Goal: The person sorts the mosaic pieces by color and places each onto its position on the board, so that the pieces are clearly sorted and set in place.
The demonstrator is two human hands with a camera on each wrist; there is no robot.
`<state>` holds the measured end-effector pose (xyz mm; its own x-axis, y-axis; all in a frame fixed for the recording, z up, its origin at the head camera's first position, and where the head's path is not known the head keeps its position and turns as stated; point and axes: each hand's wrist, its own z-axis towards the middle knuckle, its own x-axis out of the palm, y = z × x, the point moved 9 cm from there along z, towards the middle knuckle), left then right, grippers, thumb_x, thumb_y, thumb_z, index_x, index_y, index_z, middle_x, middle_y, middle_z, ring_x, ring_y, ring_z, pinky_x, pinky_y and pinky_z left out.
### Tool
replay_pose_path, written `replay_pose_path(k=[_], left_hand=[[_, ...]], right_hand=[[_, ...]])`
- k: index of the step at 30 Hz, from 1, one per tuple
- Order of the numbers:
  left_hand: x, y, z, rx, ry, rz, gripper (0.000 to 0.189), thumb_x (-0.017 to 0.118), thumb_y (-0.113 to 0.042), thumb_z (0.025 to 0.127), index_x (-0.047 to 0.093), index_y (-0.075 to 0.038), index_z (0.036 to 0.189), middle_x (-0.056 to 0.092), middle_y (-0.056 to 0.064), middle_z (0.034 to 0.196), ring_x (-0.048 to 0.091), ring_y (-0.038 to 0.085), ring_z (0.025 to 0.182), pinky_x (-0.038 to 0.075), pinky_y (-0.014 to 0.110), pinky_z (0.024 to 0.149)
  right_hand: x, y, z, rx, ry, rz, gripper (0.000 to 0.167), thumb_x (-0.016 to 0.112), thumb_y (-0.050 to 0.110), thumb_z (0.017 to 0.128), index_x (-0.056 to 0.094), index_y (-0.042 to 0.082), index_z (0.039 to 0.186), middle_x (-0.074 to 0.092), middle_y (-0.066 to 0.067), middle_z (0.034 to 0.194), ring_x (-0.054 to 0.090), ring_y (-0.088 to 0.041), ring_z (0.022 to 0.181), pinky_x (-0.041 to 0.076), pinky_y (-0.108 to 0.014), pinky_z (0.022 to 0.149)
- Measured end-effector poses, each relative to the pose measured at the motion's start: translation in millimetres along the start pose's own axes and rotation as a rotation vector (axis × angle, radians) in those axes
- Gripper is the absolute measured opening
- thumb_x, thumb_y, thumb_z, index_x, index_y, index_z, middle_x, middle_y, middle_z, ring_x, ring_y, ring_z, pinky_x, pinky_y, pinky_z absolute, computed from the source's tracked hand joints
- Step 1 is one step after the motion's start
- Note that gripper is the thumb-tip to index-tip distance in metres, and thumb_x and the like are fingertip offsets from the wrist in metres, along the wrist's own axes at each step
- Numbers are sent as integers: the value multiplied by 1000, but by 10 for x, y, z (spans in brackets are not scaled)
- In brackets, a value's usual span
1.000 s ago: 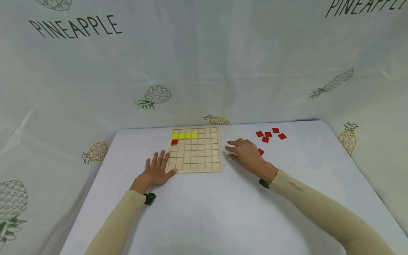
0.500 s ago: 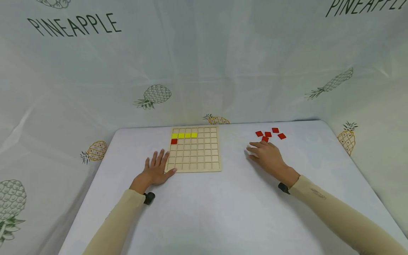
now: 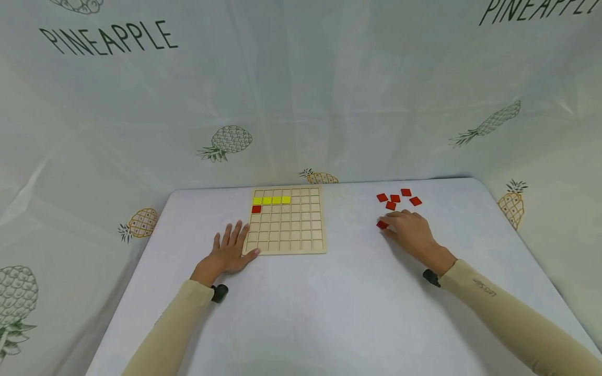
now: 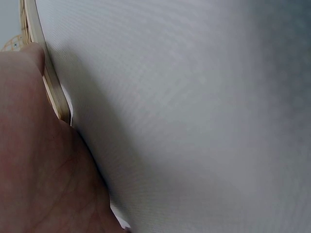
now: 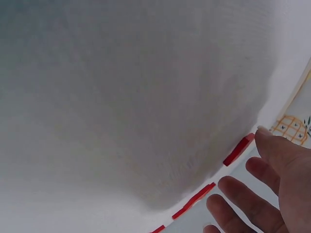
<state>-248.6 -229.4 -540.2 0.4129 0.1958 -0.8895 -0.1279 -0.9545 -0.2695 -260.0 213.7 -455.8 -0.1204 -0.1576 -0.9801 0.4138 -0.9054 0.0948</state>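
Note:
My left hand (image 3: 229, 253) lies flat with fingers spread at the left edge of a wooden grid board (image 3: 301, 230). Its thumb rests on the board's near left corner. In the board, a row of yellow square tiles (image 3: 276, 200) sits above one red tile (image 3: 256, 209) at the left. Right of the board, my right hand (image 3: 411, 230) is over a single red square tile (image 3: 382, 225) on the table. Its thumb and fingertips surround that tile. In the right wrist view, the thumb (image 5: 267, 141) is at one end of the tile (image 5: 239, 149), with the other fingers loosely spread.
Several loose red tiles (image 3: 395, 198) lie scattered just beyond my right hand. The white table (image 3: 301, 308) ends at a hanging cloth (image 3: 376, 130) printed with pineapples, behind and along both sides.
My right hand has moved right, away from beside the board, to the nearest loose red tile. The left hand has stayed in place at the board's edge.

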Motion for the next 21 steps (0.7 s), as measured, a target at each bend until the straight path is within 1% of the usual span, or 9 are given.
replay_pose_path(k=[3, 8, 15, 21], left_hand=[[-4, 0, -3, 4, -3, -3, 96, 41, -64, 107, -2, -5, 170, -14, 20, 176, -15, 45, 161, -11, 69, 124], [-7, -5, -2, 3, -7, 0, 95, 41, -62, 108, -2, -6, 170, -13, 20, 176, -14, 45, 161, -10, 69, 124], [0, -14, -17, -1, 3, -10, 96, 43, -62, 107, -1, -5, 170, -13, 21, 176, -15, 46, 161, -10, 70, 123], [-13, -12, -14, 2, -9, -7, 95, 43, -61, 108, -1, -5, 170, -13, 21, 176, -14, 46, 161, -9, 69, 124]], right_hand=[[7, 1, -4, -12, -6, 14, 40, 88, 13, 88, 78, 4, 126, 77, -19, 120, 72, -40, 107, 61, -56, 86], [6, 26, 12, -10, -6, 23, 40, 88, 11, 87, 78, 4, 125, 78, -18, 116, 73, -39, 103, 62, -55, 85], [11, 105, 51, -44, -20, 34, 32, 87, 6, 87, 81, 4, 118, 80, -17, 107, 73, -36, 91, 63, -49, 76], [12, 132, 82, -51, -32, 35, 27, 87, 4, 86, 82, 5, 113, 80, -16, 101, 72, -35, 89, 63, -51, 77]])
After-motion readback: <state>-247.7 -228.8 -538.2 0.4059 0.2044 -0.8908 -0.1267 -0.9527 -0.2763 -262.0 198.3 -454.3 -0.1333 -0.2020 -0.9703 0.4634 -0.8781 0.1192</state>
